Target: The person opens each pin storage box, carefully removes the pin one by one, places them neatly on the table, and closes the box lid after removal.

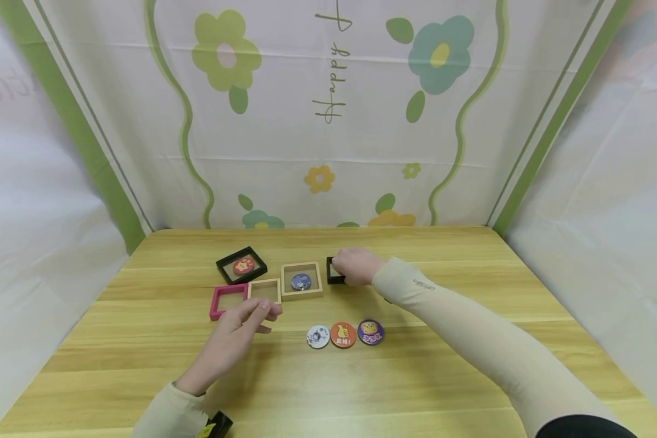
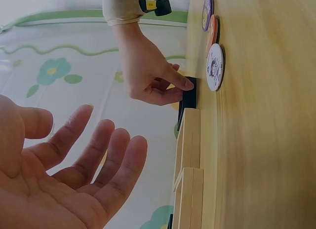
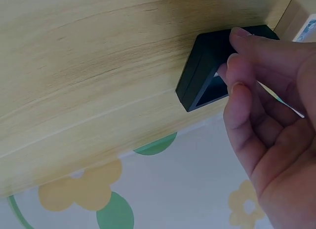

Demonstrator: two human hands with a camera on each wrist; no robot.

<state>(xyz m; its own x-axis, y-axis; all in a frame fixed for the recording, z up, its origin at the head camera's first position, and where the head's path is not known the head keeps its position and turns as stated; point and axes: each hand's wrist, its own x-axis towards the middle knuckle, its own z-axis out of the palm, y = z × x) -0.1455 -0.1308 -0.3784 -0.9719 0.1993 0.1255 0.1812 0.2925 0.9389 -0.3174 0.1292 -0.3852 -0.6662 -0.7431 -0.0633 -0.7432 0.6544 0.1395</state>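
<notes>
My right hand (image 1: pixel 358 266) pinches the edge of a small black square frame (image 3: pixel 190 83) between thumb and fingers. That frame lies on the table, right of a larger light-wood frame (image 1: pixel 319 294) that has a blue round badge (image 1: pixel 301 281) in it. My left hand (image 1: pixel 231 340) hovers with loosely bent fingers near a small light-wood frame (image 1: pixel 265 281) and holds nothing; the left wrist view shows its palm. A pink frame (image 1: pixel 215 306) touches the small wooden one. Behind them, a tilted black frame (image 1: pixel 258 258) contains a red badge (image 1: pixel 243 265).
A white badge (image 1: pixel 318 336), an orange badge with a thumbs-up (image 1: pixel 343 334) and a purple badge (image 1: pixel 371 332) lie in a row on the wooden table (image 1: pixel 405 389), nearer to me than the frames. A flower-printed cloth (image 1: pixel 285 140) hangs behind the table.
</notes>
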